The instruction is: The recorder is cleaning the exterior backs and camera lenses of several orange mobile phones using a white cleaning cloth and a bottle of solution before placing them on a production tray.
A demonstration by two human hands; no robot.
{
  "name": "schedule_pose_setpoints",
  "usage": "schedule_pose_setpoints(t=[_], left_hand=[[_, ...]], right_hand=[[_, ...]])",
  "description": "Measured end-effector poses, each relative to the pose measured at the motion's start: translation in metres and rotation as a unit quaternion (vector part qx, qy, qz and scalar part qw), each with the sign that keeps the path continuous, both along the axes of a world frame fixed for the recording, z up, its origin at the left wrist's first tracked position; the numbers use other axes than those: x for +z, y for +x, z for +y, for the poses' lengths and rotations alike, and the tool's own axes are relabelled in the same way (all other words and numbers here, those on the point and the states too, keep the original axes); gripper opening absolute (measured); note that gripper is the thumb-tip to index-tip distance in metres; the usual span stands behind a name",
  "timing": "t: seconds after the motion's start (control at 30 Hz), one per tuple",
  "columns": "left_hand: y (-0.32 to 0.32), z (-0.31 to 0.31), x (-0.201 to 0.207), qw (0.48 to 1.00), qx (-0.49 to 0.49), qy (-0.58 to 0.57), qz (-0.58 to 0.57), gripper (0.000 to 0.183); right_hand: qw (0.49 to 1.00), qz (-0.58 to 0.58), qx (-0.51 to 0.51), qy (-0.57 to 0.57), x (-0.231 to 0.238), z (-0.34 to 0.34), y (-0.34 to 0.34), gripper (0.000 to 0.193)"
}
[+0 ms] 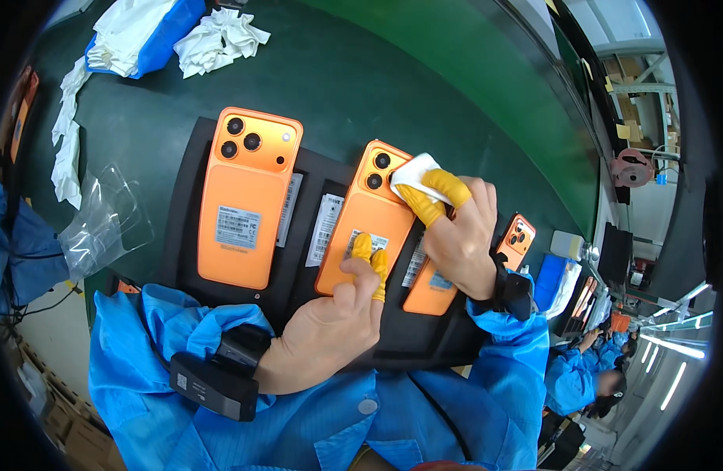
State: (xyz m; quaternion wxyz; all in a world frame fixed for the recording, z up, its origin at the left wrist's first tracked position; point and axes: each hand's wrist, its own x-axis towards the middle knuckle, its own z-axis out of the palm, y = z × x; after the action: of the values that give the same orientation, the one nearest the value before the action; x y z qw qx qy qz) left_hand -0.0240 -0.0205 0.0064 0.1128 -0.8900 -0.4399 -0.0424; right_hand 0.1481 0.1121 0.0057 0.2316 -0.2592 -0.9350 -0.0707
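Observation:
The middle orange phone (336,263) lies tilted, back up, on a black tray (190,180). My right hand (459,243) pinches a folded white wipe (412,169) between fingers in yellow finger cots. The wipe touches the phone's camera area and covers part of it. My left hand (330,330) holds the same phone down, two yellow-cotted fingertips on its label and other fingers curled. To the left rests a second orange phone (234,200), back up with a label. Another orange phone (430,294) lies beneath my right hand, partly hidden.
A blue box of white wipes (153,51) and crumpled wipes (220,41) sit at the far left. A clear plastic bag (106,220) lies left of the tray. Another orange phone (517,239) and a blue container (550,279) are at right. Beyond, a person in blue (573,377) appears.

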Motion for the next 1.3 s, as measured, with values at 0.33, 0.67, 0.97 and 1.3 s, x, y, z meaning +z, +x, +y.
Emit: schedule_pose_setpoints(t=[0.33,0.67,0.97,1.3], left_hand=[[0.001,0.002,0.0,1.0,0.005,0.027,0.011,0.016],[-0.001,0.002,0.002,1.0,0.005,0.014,-0.003,0.015],[0.0,0.001,0.0,1.0,0.013,0.025,-0.012,0.016],[-0.001,0.002,-0.003,0.999,0.004,0.033,-0.007,0.015]], right_hand=[[1.0,-0.015,-0.025,0.005,-0.002,-0.001,0.006,0.035],[1.0,-0.018,0.01,-0.011,-0.002,-0.01,0.007,0.034],[0.999,-0.01,0.029,0.013,-0.003,-0.005,-0.004,0.035],[0.998,-0.048,-0.02,0.025,-0.002,-0.013,0.012,0.037]])
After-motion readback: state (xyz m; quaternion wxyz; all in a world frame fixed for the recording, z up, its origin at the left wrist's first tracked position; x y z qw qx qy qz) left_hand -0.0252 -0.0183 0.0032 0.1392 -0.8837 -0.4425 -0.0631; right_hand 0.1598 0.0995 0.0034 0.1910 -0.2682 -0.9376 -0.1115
